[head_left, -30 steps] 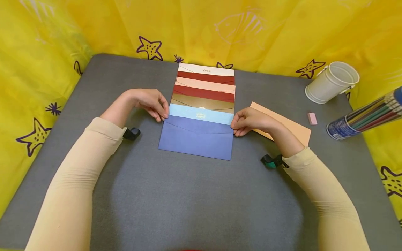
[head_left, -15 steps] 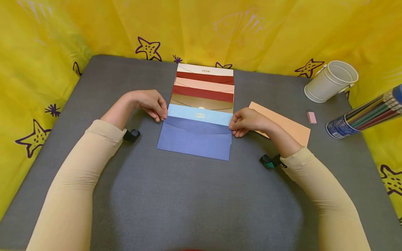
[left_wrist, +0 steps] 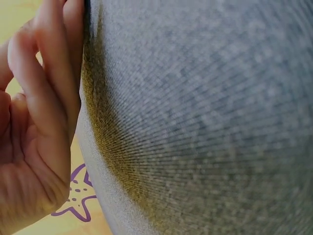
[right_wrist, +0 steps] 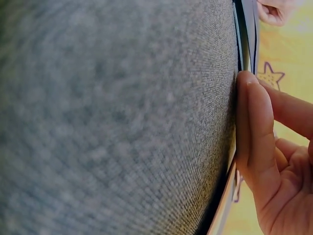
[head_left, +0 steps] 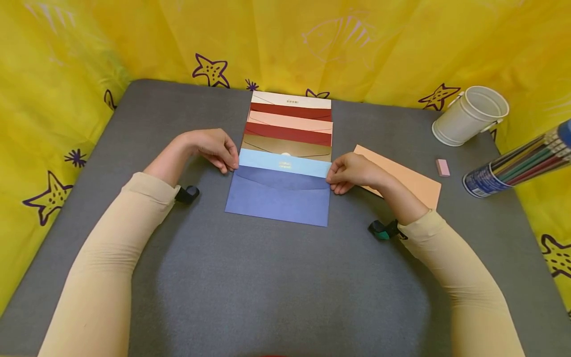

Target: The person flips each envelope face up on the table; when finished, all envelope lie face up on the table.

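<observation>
A periwinkle-blue envelope [head_left: 278, 201] lies flap side up at the near end of an overlapping column of envelopes. My left hand [head_left: 217, 149] pinches its upper left corner. At the upper right corner, my right hand [head_left: 350, 172] holds its edge between thumb and fingers. Just beyond it shows a light blue envelope strip [head_left: 285, 163] with gold print. Further back come a gold envelope [head_left: 267, 144], a red one [head_left: 285, 132], a pink one [head_left: 290, 121], another red one [head_left: 292, 111] and a white one [head_left: 292, 100]. In the right wrist view, fingertips [right_wrist: 247, 81] meet the envelope edges [right_wrist: 247, 34].
A peach envelope [head_left: 406, 177] lies askew, partly under my right forearm. Beyond it are a pink eraser [head_left: 442, 167], a tin of pencils [head_left: 486, 181] and a cream metal bucket [head_left: 468, 116]. A yellow patterned cloth [head_left: 267, 39] hangs behind the grey table [head_left: 267, 287].
The blue envelope shifted slightly left, baring a light blue sliver at its right edge, then slid back right to cover it. Both hands stay at its corners.
</observation>
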A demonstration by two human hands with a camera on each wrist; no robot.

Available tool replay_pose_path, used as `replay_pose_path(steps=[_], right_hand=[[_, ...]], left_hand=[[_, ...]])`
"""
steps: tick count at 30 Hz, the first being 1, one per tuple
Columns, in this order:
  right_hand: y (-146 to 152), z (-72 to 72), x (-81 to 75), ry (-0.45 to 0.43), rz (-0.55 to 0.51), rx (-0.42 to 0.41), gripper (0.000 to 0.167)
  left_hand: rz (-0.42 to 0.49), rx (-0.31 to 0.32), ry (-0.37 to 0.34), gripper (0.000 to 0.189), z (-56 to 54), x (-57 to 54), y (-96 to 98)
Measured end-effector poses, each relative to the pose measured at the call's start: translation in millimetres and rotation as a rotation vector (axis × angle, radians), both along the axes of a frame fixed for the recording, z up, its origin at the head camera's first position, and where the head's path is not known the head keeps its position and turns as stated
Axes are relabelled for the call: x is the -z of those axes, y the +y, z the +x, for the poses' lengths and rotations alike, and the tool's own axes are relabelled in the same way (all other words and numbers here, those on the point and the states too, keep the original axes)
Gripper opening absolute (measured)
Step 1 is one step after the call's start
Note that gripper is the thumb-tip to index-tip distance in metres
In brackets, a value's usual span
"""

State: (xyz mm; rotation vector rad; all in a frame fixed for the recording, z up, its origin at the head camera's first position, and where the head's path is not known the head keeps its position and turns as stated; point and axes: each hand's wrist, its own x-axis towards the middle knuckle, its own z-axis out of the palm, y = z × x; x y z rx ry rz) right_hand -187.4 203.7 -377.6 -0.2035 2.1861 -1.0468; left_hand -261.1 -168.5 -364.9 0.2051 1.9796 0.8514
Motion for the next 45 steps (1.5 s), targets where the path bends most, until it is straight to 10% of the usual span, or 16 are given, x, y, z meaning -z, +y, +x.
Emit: replay_pose_path(steps=[17,22,31,45], right_hand=[[8,-1.9,-1.7,0.048,-0.011,0.094,0.021],[24,-4.9,-12.9,0.127,-0.011,0.159,0.024],[67,-10.9,-26.6,0.268,0.073,0.214,0.032],[133,-15.8,-14.9,0.200,0.190,0.204,0.053]], left_hand=[[0.055,-0.133,0.150,0.027,3.0,-11.2,8.4],[0.143,-0.184,0.229,0.034,4.4,-18.2,40.5],[0.277,-0.070,0.294,0.043,15.0,-25.9,107.6],[0.422,-0.066,0.352,0.054,23.9,-12.5,217.9]])
